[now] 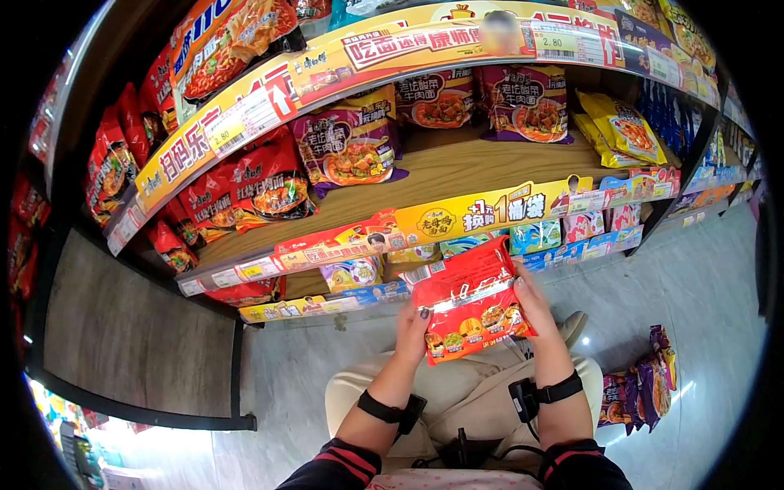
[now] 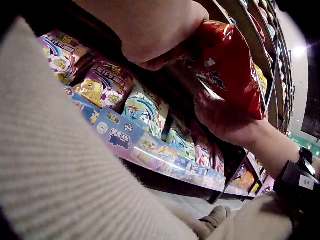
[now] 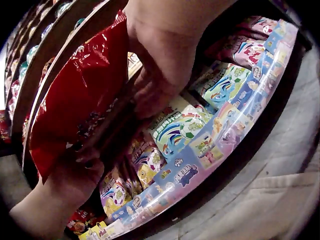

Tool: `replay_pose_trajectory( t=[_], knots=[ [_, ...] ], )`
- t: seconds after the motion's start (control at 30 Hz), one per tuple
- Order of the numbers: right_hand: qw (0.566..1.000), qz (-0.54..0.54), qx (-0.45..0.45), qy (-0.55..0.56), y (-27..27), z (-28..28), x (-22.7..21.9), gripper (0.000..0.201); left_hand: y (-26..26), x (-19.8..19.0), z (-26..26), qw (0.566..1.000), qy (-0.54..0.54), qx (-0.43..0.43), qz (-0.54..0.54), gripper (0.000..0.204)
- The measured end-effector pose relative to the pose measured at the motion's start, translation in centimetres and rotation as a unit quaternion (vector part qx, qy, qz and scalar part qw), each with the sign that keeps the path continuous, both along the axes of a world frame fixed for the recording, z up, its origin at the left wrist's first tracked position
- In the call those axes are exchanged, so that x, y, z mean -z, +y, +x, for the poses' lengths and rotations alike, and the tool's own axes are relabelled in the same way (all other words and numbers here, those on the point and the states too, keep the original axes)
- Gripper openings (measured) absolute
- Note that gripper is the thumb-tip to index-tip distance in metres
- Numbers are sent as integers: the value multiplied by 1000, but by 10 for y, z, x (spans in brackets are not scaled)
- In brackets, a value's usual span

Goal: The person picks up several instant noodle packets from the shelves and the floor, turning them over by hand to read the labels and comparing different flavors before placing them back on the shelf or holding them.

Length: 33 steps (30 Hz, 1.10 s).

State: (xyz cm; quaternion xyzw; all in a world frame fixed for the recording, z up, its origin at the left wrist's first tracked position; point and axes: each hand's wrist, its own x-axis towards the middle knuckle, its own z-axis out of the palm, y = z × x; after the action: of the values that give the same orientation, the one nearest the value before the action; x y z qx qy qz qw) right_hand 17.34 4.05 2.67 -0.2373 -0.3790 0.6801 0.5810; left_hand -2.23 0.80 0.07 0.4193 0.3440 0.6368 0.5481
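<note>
A red instant noodle packet [image 1: 469, 298] is held up over the person's lap, its printed face with barcode and small food pictures turned upward. The left hand [image 1: 414, 331] grips its left edge, thumb on top. At the opposite edge the right hand [image 1: 532, 300] holds it, thumb over the side. In the left wrist view, the packet [image 2: 230, 65] hangs between the left hand [image 2: 165, 37] and the right hand [image 2: 225, 117]. The right wrist view shows the packet's glossy red side [image 3: 80, 95], with fingers partly hidden behind it.
Shelves of noodle packets curve in front; purple packets [image 1: 347, 147] and yellow packets [image 1: 621, 131] lie on the wooden shelf [image 1: 441, 159]. Below are small colourful bags [image 2: 145, 110] behind a blue printed strip [image 2: 120, 135]. Several purple packets [image 1: 641, 392] lie on the floor at the right.
</note>
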Motion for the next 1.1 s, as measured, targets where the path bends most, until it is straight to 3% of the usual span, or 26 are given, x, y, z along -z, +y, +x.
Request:
replay_pose_trajectory(
  t=[0.03, 0.07, 0.13, 0.2, 0.27, 0.3, 0.33, 0.4, 0.53, 0.57, 0.6, 0.67, 0.73, 0.8, 0.83, 0.87, 0.9, 0.93, 0.97, 1.0, 1.1],
  knots=[
    [997, -69, -18, 11, -2, 0, -1, 36, -1, -1, 1, 999, 22, -17, 21, 31],
    [997, -69, -18, 11, -1, 2, 6, 36, -1, -2, 1, 998, 43, -35, 41, 30],
    [977, -200, -64, -49, 3, 7, 17, 39, 4, 1, -2, 993, 87, -40, 76, 33],
    [981, -145, -72, -105, -4, 9, 9, 43, 7, 1, -1, 984, 130, -45, 111, 38],
    [980, -89, -79, -160, -9, 7, -5, 48, 6, -11, 8, 983, 104, -77, 132, 60],
    [978, -39, -86, -188, -10, 5, -11, 54, 8, -4, 4, 989, 100, -49, 93, 83],
    [972, 10, -93, -214, -10, 5, -13, 61, 3, -8, 9, 999, -10, -12, 28, 88],
    [978, -14, -88, -187, -8, 5, -7, 63, 10, -27, 12, 994, -12, 55, 92, 92],
    [949, 187, -84, -241, 6, 10, -4, 55, 19, -16, 3, 985, 58, 103, 122, 81],
    [928, 260, -68, -257, 9, 10, -4, 52, 22, -15, 3, 972, 134, 77, 176, 70],
    [928, 260, -68, -257, 9, 10, -6, 52, 23, -15, 2, 949, 210, 50, 228, 59],
    [845, 347, 62, -402, 9, 9, -8, 51, 21, -21, 6, 948, 229, 15, 220, 47],
    [855, 317, 105, -397, 7, 3, -9, 54, 22, -24, 5, 872, 359, -63, 326, 41],
    [862, 285, 148, -392, 6, -3, -6, 57, 13, -31, 7, 866, 365, -108, 323, 33],
    [939, 191, 122, -260, 6, -6, -2, 59, 8, -37, 4, 831, 419, -135, 339, 29],
    [985, 90, 93, -119, 7, -8, 3, 62, 3, -41, 3, 792, 471, -161, 354, 24],
    [999, -32, 25, 14, 9, -5, 10, 60, 0, -43, 7, 790, 458, -191, 361, 18],
    [999, -32, 25, 14, 9, 0, 8, 60, 0, -40, 6, 790, 458, -190, 360, 18],
    [975, -129, -88, 159, 8, 4, 2, 56, 1, -36, 5, 767, 465, -202, 394, 21],
    [908, -220, -197, 297, 8, 7, -1, 54, 2, -33, 4, 742, 471, -214, 427, 25],
    [947, -211, -152, 190, 2, 7, -1, 49, -2, -39, 5, 702, 538, -175, 432, 21]
  ],
)
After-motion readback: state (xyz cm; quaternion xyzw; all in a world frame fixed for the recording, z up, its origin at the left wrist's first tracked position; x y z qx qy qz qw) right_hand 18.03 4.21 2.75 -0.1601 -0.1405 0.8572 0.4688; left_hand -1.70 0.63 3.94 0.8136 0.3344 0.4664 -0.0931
